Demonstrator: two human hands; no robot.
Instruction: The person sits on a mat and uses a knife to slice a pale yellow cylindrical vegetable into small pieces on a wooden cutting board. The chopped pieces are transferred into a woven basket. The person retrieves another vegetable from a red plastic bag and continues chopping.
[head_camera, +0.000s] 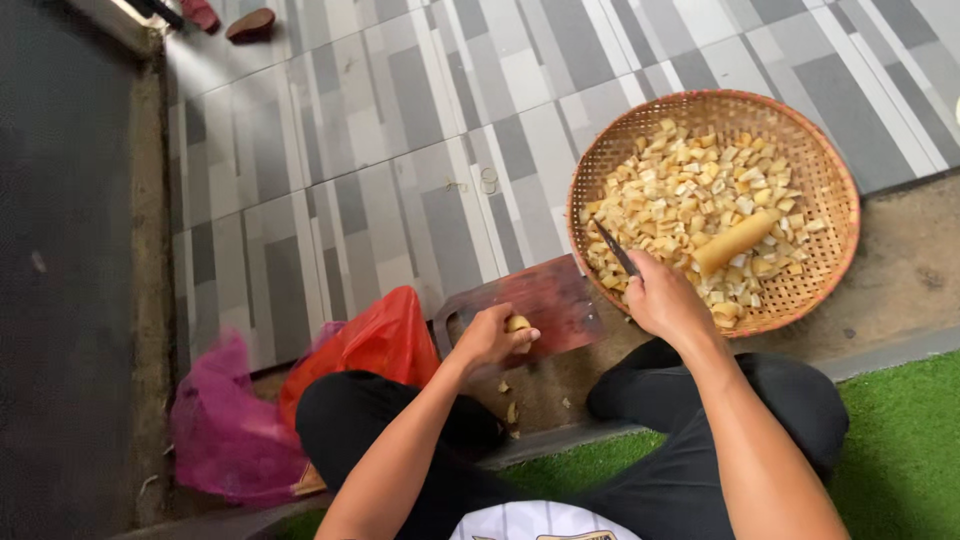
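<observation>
Left hand (490, 338): gripping yellow piece (517, 324) on red board (545, 297) | Right hand (662, 297): gripping knife (616, 248) over basket (835, 170) | Bags: red bag (370, 345), pink bag (225, 430), floor left

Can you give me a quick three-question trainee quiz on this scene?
1. True or false: the right hand holds a knife.
2. What does the left hand hold: A) a pale piece over the board, B) the red bag, C) the basket?
3. Where do the cut cubes lie?

Key: 1 true; 2 A; 3 in the basket.
</observation>
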